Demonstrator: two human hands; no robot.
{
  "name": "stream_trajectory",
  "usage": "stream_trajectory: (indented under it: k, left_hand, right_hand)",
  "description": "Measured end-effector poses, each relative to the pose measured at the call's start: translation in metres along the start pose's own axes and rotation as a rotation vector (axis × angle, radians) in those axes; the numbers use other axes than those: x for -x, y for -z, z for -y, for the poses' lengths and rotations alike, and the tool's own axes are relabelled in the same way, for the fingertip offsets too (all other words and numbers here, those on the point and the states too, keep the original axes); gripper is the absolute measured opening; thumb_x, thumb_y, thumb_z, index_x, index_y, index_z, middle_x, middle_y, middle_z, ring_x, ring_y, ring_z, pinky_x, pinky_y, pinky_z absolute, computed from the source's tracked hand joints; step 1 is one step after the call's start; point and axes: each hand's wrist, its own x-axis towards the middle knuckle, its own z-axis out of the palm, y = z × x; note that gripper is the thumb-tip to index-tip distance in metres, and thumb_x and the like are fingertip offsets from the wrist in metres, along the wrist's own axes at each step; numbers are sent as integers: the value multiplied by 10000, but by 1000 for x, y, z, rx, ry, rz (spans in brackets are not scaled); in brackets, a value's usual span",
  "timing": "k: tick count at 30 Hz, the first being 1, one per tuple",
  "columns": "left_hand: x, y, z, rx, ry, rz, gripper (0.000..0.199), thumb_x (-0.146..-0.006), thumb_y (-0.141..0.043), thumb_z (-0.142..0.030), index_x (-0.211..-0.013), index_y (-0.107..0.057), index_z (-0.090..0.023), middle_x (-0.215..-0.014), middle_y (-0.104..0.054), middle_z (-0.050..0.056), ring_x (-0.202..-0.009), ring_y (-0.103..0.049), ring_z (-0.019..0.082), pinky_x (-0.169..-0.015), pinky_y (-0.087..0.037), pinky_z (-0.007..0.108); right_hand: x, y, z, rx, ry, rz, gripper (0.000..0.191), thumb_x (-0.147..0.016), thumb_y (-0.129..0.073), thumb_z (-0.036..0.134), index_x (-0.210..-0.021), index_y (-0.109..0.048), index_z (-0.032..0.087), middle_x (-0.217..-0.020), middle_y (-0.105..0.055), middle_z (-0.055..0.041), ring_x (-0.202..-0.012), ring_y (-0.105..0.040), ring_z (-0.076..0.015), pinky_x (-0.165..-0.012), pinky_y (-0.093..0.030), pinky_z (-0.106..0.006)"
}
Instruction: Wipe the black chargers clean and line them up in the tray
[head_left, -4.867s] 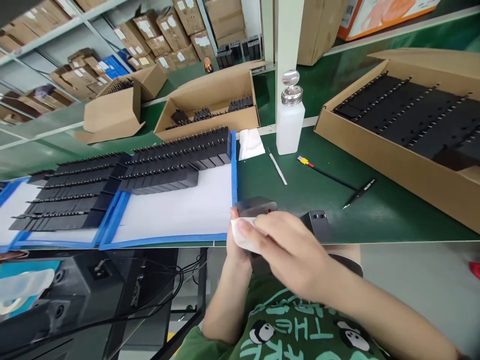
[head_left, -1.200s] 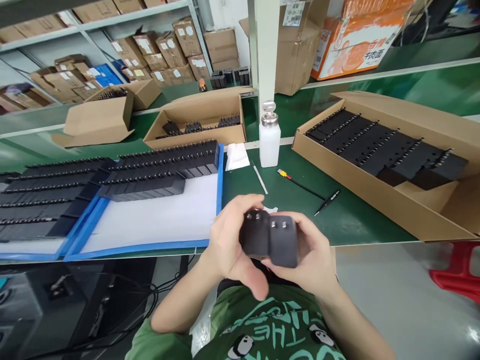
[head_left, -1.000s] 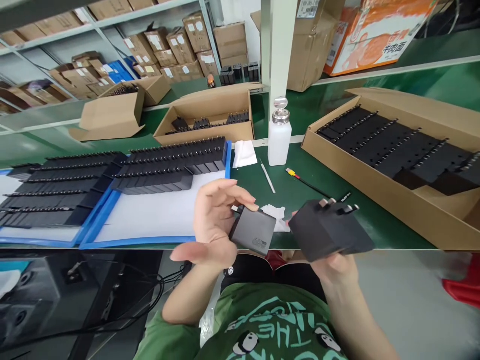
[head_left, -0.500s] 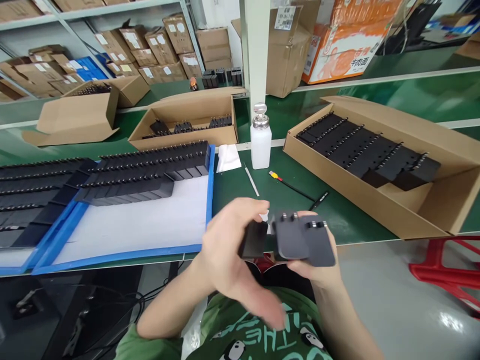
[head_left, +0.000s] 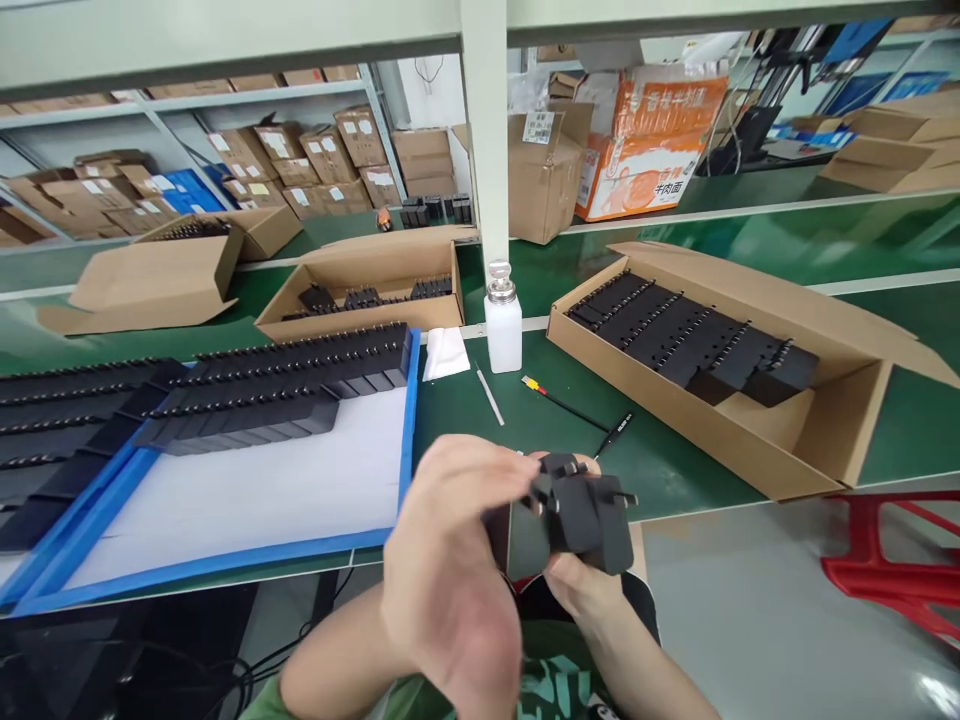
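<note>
My right hand (head_left: 589, 590) is closed from below around several black power adapters (head_left: 581, 515) with metal plug prongs, held side by side in front of my body. My left hand (head_left: 450, 560) curls over the group from the left, its fingertips at the prongs of the leftmost adapter (head_left: 529, 540). Its palm side is blurred, and part of that adapter is hidden behind it. Left of my hands, a blue-edged white tray (head_left: 255, 500) bears rows of similar adapters (head_left: 300, 385). To the right, an open cardboard box (head_left: 675, 425) contains more adapters (head_left: 675, 330) in rows.
A white pump bottle (head_left: 504, 330) stands by the post. Near it lie a white cloth (head_left: 445, 354), a white pen-like stick (head_left: 490, 393) and a black cable (head_left: 566, 405) with a yellow-red end. Another open box (head_left: 360, 325) sits behind. A red stool (head_left: 877, 550) is at right.
The view has tilted up. My left hand has moved in against the adapters, fingers now over the prongs. The adapters are turned, so their prongs show more clearly.
</note>
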Motion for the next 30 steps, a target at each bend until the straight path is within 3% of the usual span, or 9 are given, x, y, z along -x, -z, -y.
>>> stream_trajectory:
  k: [2,5,9,12,19,24,30]
  left_hand:
    - [-1,6,5,75,38,-61,363,-961,-505,-509,-928,-713,-213,-800,-686,54,-770,-628,207,-670,-515,333]
    - [1,14,17,114,268,-53,371,-970,-466,-453,-844,-707,-200,-767,-674,49,-753,-613,191,-648,-501,298]
    - [0,19,29,163,450,-77,377,-978,-450,-376,-733,-674,-199,-689,-642,23,-704,-597,164,-637,-480,271]
    - [-3,19,32,196,527,-103,364,-960,-477,-350,-685,-661,-197,-649,-638,15,-668,-593,155,-633,-480,269]
    - [-6,21,30,191,490,-127,405,-952,-490,-354,-619,-663,-199,-598,-667,25,-615,-600,160,-620,-491,290]
    - [-3,22,26,165,458,-107,430,-983,-458,-363,-654,-680,-199,-636,-689,21,-642,-616,161,-635,-493,290]
    - [-3,26,28,-10,347,6,424,-1010,-442,-342,-703,-695,-195,-710,-672,31,-717,-611,164,-648,-457,292]
  right_hand:
    - [0,1,3,-95,9,-23,665,-791,-680,681,-1293,-413,335,-1220,-606,-104,-1060,-679,-289,-855,-598,-456]
    - [3,4,9,-175,0,-40,619,-769,-802,494,-1283,-495,341,-1218,-628,-68,-1071,-672,-248,-876,-592,-397]
    - [6,3,17,-37,7,-44,605,-744,-846,350,-1258,-526,333,-1259,-618,-65,-1178,-626,-254,-997,-541,-423]
    - [5,1,21,-2,33,-17,602,-754,-835,282,-1254,-504,330,-1260,-610,-72,-1176,-631,-247,-999,-541,-422]
    - [-4,-3,23,-54,99,47,546,-793,-800,279,-1242,-492,328,-1199,-623,-86,-1129,-644,-260,-942,-562,-456]
    - [-3,-4,19,-87,127,52,566,-791,-800,293,-1260,-485,334,-1218,-611,-92,-1157,-618,-256,-994,-532,-481]
    - [-1,-5,18,-37,144,17,561,-797,-786,292,-1266,-480,335,-1200,-614,-99,-1146,-625,-267,-962,-542,-495]
